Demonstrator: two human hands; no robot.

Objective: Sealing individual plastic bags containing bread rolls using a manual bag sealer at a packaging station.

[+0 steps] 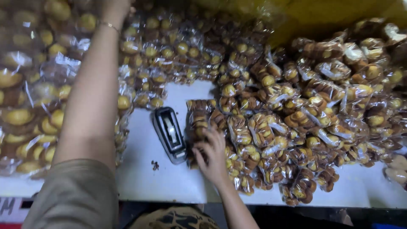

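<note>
My right hand (212, 154) lies on a clear packet of brown and yellow cookies (199, 121) at the near middle of the white table (165, 180), its fingers curled over the packet's lower end. A black tape dispenser (170, 134) sits just left of that packet, almost touching my fingers. My left arm, in an olive sleeve with a thin bracelet (109, 26) on the wrist, stretches up over the left pile. My left hand (116, 5) is cut off by the top edge, so its fingers are hidden.
Heaps of bagged cookies ring the table: yellow ones on the left (29, 114) and at the back (178, 51), browner ones on the right (322, 110). Yellow plastic (330, 15) lies at the back right. Crumbs (155, 165) lie near the dispenser.
</note>
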